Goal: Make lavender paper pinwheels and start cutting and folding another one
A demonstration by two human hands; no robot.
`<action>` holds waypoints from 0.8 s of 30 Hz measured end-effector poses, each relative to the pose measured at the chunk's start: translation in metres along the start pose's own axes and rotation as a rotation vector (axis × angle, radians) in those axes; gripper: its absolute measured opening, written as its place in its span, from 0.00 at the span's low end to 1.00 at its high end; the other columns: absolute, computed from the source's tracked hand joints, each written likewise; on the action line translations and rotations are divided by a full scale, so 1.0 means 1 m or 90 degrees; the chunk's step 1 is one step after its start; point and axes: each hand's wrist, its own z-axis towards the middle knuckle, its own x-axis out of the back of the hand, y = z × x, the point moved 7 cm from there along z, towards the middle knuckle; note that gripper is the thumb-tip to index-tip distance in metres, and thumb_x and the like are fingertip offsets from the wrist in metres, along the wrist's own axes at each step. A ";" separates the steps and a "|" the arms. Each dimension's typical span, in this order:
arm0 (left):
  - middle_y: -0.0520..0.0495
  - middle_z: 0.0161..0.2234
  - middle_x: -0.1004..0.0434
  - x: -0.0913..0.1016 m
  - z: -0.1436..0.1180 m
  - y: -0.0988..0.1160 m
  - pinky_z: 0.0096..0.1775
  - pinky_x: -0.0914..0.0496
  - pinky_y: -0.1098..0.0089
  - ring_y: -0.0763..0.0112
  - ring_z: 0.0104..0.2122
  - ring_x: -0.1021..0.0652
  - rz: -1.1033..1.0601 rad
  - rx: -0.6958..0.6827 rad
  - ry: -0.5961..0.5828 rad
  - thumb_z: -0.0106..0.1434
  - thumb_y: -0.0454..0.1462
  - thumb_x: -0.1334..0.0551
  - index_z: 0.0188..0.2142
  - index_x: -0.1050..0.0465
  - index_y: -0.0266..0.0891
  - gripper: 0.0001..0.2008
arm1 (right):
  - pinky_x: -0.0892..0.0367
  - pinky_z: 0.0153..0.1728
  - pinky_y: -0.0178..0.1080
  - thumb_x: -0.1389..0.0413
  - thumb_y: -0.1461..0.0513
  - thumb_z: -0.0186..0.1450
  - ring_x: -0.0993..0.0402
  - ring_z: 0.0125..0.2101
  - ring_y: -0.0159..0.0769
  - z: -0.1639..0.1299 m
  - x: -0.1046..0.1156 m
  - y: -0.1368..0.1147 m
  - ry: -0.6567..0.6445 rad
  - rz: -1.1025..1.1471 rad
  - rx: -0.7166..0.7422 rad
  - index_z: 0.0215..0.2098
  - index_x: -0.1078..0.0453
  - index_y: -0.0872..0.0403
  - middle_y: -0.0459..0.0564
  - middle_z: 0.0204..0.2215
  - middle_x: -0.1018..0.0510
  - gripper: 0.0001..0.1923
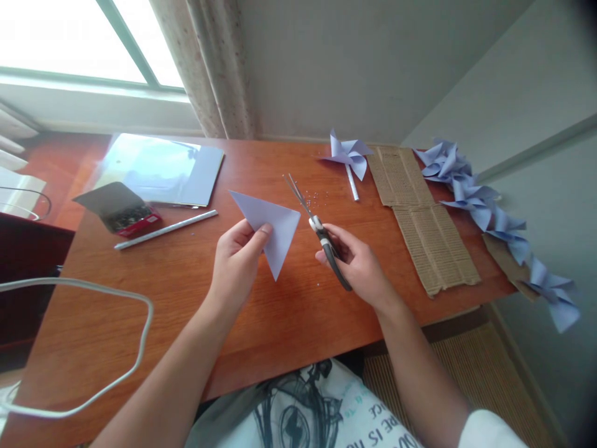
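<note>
Between thumb and fingers, my left hand (242,252) pinches a folded triangle of pale lilac paper (275,227), held up over the table. To its right, my right hand (352,255) grips a pair of scissors (321,233) with dark handles. The scissor blades are slightly parted and point up and away from me, beside the paper but apart from it. Tiny scraps (317,198) lie on the table just behind the blades. A finished paper pinwheel (349,154) on a white stick lies farther back.
Corrugated cardboard pieces (429,227) lie on the right, with several pinwheels (476,196) along the wall side. Left on the wooden table (181,298) are an opened small box (124,211), a white stick (165,230), a plastic-covered paper stack (158,168) and a white cable (147,330).
</note>
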 end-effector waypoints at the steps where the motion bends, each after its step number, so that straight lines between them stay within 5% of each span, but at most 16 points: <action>1: 0.49 0.33 0.18 0.000 0.000 0.000 0.34 0.33 0.73 0.69 0.32 0.25 -0.001 0.000 0.003 0.61 0.40 0.31 0.39 0.18 0.39 0.08 | 0.30 0.40 0.37 0.32 0.53 0.61 0.28 0.36 0.35 0.005 0.000 0.002 -0.014 0.042 -0.025 0.53 0.26 0.49 0.46 0.36 0.23 0.24; 7: 0.49 0.35 0.18 0.002 0.002 0.001 0.36 0.32 0.72 0.67 0.34 0.23 -0.009 -0.003 0.005 0.61 0.40 0.31 0.39 0.19 0.39 0.08 | 0.39 0.25 0.33 0.39 0.45 0.65 0.35 0.25 0.29 0.031 -0.007 0.009 -0.180 0.314 -0.189 0.47 0.26 0.54 0.44 0.29 0.28 0.23; 10: 0.48 0.36 0.17 0.003 0.002 0.000 0.35 0.31 0.71 0.65 0.35 0.22 0.003 0.000 0.008 0.61 0.40 0.31 0.40 0.19 0.39 0.09 | 0.39 0.24 0.33 0.39 0.44 0.64 0.35 0.25 0.29 0.036 -0.004 0.009 -0.167 0.316 -0.183 0.48 0.26 0.54 0.44 0.28 0.28 0.25; 17: 0.49 0.35 0.18 0.004 0.002 -0.001 0.36 0.31 0.71 0.65 0.35 0.23 0.006 0.002 0.004 0.61 0.41 0.32 0.39 0.19 0.41 0.08 | 0.35 0.25 0.33 0.34 0.48 0.60 0.31 0.26 0.30 0.031 0.022 0.011 -0.027 0.125 -0.104 0.49 0.29 0.55 0.45 0.29 0.25 0.26; 24: 0.49 0.35 0.18 0.000 0.000 -0.002 0.36 0.31 0.70 0.65 0.34 0.23 -0.005 0.008 -0.010 0.61 0.40 0.32 0.39 0.18 0.41 0.08 | 0.27 0.45 0.47 0.39 0.59 0.63 0.20 0.40 0.44 0.008 0.065 0.009 0.116 -0.336 0.039 0.56 0.28 0.55 0.56 0.41 0.18 0.23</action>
